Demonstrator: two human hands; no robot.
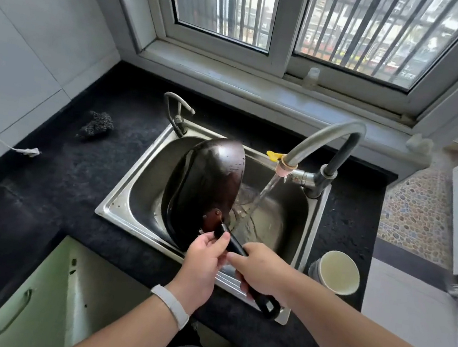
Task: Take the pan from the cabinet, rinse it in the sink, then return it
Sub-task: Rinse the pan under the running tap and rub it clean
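Note:
A dark round pan [206,179] stands tilted on its edge inside the steel sink [119,202], its wet underside turned up and to the right. Its long black handle runs toward me over the sink's front rim. My right hand [262,268] is wrapped around the handle's middle. My left hand [205,254] pinches the handle close to the riveted joint. Water streams from the tall grey faucet [328,137] into the basin just right of the pan. Below the counter at the left, a pale green cabinet door [30,301] stands open.
A paper cup [337,272] sits on the black counter [45,184] right of the sink. A dark scouring pad [95,125] lies at the back left. A small second tap [177,114] rises behind the sink. A window and sill lie behind.

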